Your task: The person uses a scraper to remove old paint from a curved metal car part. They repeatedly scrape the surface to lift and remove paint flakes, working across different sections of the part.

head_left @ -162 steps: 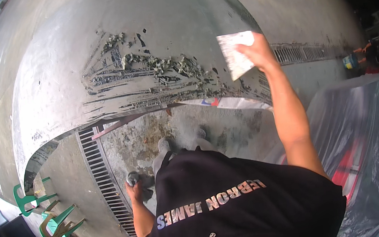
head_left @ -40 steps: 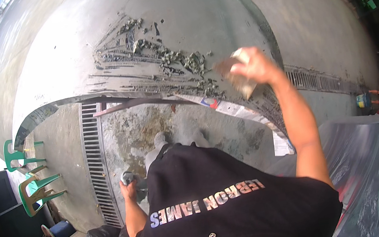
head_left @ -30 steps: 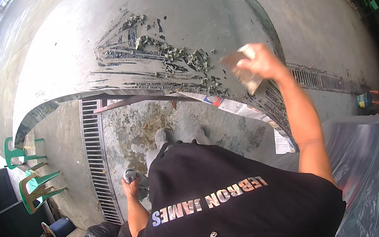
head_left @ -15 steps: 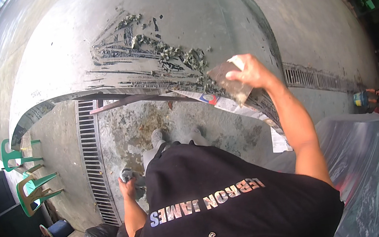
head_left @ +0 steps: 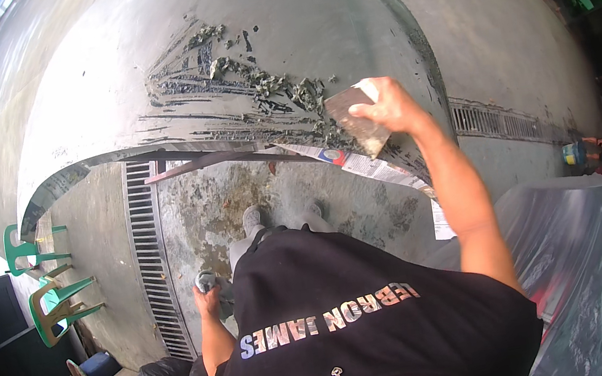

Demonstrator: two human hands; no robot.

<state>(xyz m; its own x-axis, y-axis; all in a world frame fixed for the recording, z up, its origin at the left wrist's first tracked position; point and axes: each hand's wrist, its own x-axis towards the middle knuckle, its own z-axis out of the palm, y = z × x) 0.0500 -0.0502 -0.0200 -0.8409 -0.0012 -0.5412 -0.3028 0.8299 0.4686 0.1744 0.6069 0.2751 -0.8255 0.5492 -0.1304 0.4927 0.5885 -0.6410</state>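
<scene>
Green plastic chairs (head_left: 49,281) stand far to my left beside a floor drain grate (head_left: 150,263). My left hand (head_left: 207,297) hangs low by my hip, closed around a small grey lump I can't identify. Ahead lies the big curved grey panel (head_left: 147,79), smeared with clumps of filler (head_left: 256,86) streaking across it. My right hand (head_left: 389,106) is the nearer one, clamped on a flat scraper (head_left: 357,120) whose blade touches the panel's lower edge, just right of the filler; the smear runs up and to the left from it. Newspaper masking (head_left: 367,167) lies below, clear plastic sheeting (head_left: 578,241) to the right.
</scene>
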